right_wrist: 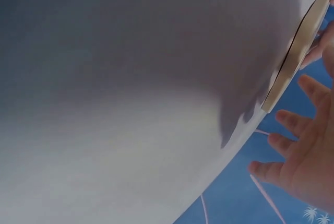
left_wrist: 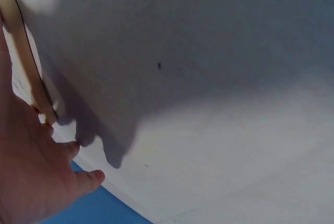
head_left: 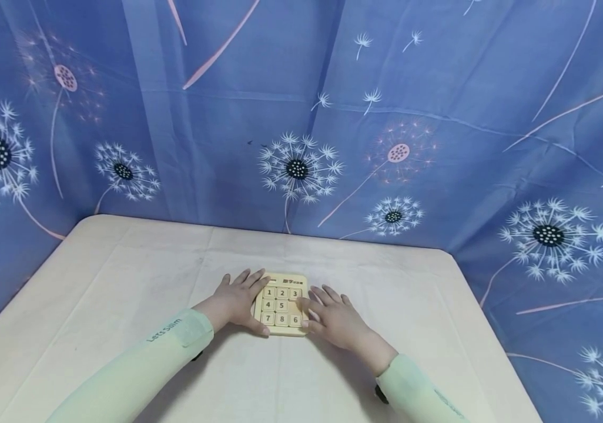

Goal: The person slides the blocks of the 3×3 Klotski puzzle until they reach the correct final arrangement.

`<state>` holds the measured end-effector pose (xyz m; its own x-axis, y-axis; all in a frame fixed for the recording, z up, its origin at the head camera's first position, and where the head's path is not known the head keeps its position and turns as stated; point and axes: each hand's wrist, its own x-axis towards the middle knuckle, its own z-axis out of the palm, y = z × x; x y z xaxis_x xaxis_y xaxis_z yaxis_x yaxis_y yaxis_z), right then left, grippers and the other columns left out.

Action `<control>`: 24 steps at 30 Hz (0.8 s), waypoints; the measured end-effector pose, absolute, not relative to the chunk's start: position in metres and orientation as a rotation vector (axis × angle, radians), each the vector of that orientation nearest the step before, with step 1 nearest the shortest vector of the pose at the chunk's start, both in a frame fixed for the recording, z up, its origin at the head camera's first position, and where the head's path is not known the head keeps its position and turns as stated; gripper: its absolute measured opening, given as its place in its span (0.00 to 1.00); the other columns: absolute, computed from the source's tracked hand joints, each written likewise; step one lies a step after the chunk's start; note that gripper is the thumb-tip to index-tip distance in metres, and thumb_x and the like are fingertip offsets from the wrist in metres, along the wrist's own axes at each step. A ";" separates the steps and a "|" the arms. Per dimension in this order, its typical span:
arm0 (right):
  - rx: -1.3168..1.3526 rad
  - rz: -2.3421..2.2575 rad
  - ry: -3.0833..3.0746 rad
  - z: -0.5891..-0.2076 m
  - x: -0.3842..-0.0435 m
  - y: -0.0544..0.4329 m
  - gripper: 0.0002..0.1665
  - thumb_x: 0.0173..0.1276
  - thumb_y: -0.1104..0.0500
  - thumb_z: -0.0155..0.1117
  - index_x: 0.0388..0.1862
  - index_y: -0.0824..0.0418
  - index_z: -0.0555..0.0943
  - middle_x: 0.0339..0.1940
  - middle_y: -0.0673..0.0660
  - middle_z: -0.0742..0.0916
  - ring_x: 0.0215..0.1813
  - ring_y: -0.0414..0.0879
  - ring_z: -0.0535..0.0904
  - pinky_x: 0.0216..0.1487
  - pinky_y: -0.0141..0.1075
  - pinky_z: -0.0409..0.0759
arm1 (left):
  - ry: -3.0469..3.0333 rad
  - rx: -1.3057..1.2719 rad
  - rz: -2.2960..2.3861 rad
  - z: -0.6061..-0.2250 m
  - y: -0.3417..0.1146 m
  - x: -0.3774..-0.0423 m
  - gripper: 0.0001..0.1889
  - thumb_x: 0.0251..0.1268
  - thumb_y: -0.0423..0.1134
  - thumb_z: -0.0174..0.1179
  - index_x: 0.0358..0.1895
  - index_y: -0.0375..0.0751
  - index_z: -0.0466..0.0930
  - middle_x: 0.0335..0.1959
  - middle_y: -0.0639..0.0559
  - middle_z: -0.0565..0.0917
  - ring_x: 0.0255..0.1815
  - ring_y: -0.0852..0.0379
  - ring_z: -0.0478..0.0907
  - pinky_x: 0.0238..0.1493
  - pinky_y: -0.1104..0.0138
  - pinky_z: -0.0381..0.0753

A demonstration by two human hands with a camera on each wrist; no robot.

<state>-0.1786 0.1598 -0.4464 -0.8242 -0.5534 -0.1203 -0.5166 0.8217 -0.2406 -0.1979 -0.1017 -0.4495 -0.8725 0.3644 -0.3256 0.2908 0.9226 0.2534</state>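
A yellow number sliding puzzle [head_left: 287,331] lies flat on the table between both hands. Its rows read 1 2 3, then 4 5 and a gap, then 7 8 6. Along its left side rests my left hand [head_left: 238,299], fingers spread toward the top corner and thumb at the bottom corner. My right hand [head_left: 339,320] is at the right side, index fingertip by the gap and thumb beside tile 6. In the left wrist view the puzzle's edge [left_wrist: 26,51] shows beside the spread hand. The right wrist view has the board's side [right_wrist: 297,51] near extended fingers.
The table [head_left: 121,282] has a pale cloth and rounded back corners. Blue fabric [head_left: 217,147] with dandelion prints hangs behind it and along both sides. Light green sleeves [head_left: 143,358] cover both forearms.
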 end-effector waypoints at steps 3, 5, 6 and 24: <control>-0.853 -0.291 2.816 -0.446 -0.172 0.162 0.33 0.77 0.39 0.55 0.76 0.49 0.72 0.80 0.65 0.69 0.81 0.70 0.61 0.73 0.75 0.64 | 2.711 0.478 0.271 -0.450 -0.102 -0.198 0.66 0.43 0.73 0.74 0.83 0.46 0.52 0.87 0.48 0.49 0.87 0.38 0.47 0.83 0.34 0.50; -0.862 -0.291 2.812 -0.445 -0.167 0.164 0.33 0.77 0.39 0.55 0.75 0.49 0.72 0.80 0.66 0.69 0.81 0.70 0.61 0.73 0.75 0.64 | 2.712 0.476 0.268 -0.450 -0.102 -0.198 0.66 0.43 0.73 0.73 0.83 0.46 0.52 0.87 0.48 0.49 0.87 0.38 0.47 0.83 0.34 0.50; -0.862 -0.296 2.809 -0.445 -0.164 0.164 0.33 0.77 0.39 0.55 0.75 0.49 0.72 0.80 0.65 0.69 0.81 0.70 0.61 0.73 0.75 0.64 | 2.712 0.475 0.269 -0.450 -0.103 -0.198 0.66 0.43 0.73 0.73 0.83 0.46 0.52 0.87 0.48 0.49 0.87 0.38 0.47 0.83 0.34 0.50; -0.922 -0.304 2.784 -0.443 -0.136 0.167 0.32 0.76 0.39 0.58 0.74 0.49 0.74 0.80 0.65 0.70 0.81 0.70 0.62 0.73 0.76 0.63 | 2.710 0.479 0.287 -0.450 -0.102 -0.198 0.66 0.43 0.73 0.73 0.83 0.46 0.51 0.87 0.48 0.48 0.87 0.38 0.47 0.83 0.34 0.50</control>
<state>-0.1357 0.1673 -0.4432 -0.7875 -0.6050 -0.1172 -0.5655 0.7851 -0.2527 -0.1977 -0.1025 -0.4499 -0.8730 0.3652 -0.3233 0.2894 0.9214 0.2594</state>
